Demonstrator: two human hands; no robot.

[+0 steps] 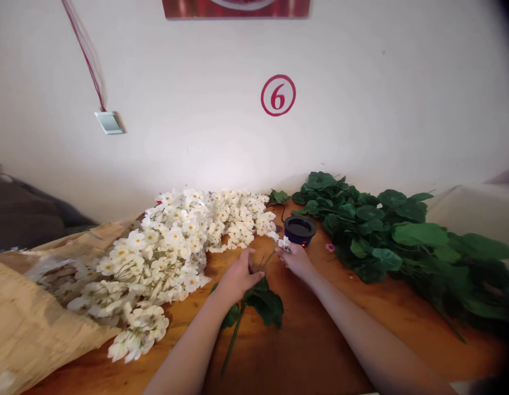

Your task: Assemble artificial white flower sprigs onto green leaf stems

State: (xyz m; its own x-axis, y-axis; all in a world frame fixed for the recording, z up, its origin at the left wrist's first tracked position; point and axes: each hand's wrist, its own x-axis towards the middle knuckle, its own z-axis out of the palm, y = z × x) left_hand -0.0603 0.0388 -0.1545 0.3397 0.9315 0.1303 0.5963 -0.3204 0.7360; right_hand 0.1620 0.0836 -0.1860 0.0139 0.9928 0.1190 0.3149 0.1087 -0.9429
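My left hand (241, 275) is closed around the stem of an artificial leaf sprig (266, 305). Its dark green leaves hang below the hand, and the thick stem slants down toward me over the table. In my right hand (296, 260) the fingers pinch a small white flower (284, 242) at the end of a thin stem, which runs toward the left hand. Just behind the right hand stands a small round dark pot (299, 229) with a red light on its front. Whether the flower touches the pot I cannot tell.
White artificial flowers (176, 241) with yellow centres lie heaped at the left, partly in brown wrapping paper (40, 329). Green leaf sprigs (369, 219) are piled at the right. A tiny pink flower (329, 248) lies on the wooden table (312, 323). Behind is a white wall (188, 99).
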